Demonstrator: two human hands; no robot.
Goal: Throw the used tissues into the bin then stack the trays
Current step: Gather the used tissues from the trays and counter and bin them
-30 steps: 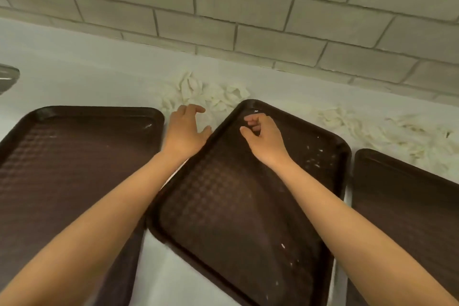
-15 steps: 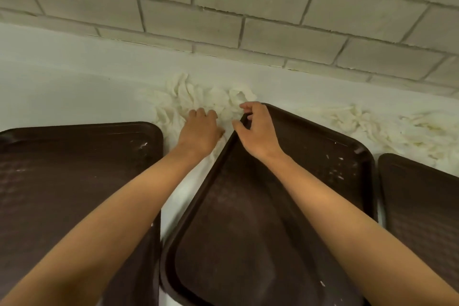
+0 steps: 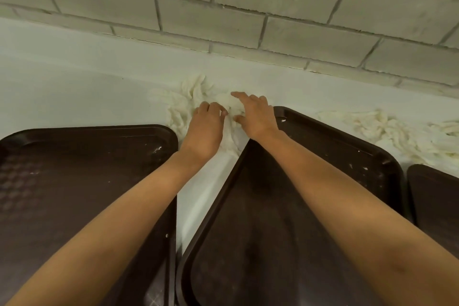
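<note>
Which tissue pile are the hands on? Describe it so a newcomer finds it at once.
Below the brick wall runs a white counter. The pile lies behind the gap between the left tray and middle tray, under the left hand and right hand. The other pile, farther right, is untouched.

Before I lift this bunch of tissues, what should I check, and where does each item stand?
1. Hands on left tissue pile: ok, left hand and right hand both touch it.
2. Left grip: ok, fingers curled into tissues.
3. Right grip: cannot tell, index finger stretched out.
4. Bin in view: not ok, none visible.
5. Right tissue pile cleared: not ok, lies along the wall.
</note>
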